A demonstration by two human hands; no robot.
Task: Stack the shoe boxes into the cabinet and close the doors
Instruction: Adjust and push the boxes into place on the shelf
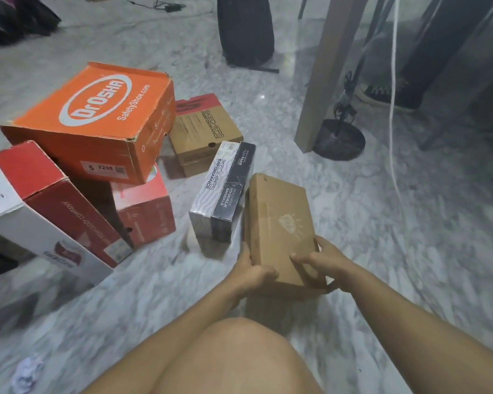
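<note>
**Plain brown box in both hands, five more waiting on the floor**

From my seat I read the frame left to right. At the lower left lies the red and white box (40,211), tilted against the pile. Above it the orange box (97,120) sits askew on a smaller red box (145,214); I judge that perch the weakest point, since a nudge while pulling a neighbour could tip it off. Right of that stands a brown and red Skechers box (202,132), then a black and white sandal box (222,191) on its side. At centre right, the plain brown box (279,231) is held just beside the sandal box. My left hand (251,271) curls its fingers around the near left corner, and my right hand (322,265) wraps the near right edge, thumb laid on the lid. Gripping only the near end leaves the far end unsupported, so it could droop or the lid could gape.

Count: six shoe boxes, two hands. The cabinet is not in view, so I cannot judge the carry.
</note>
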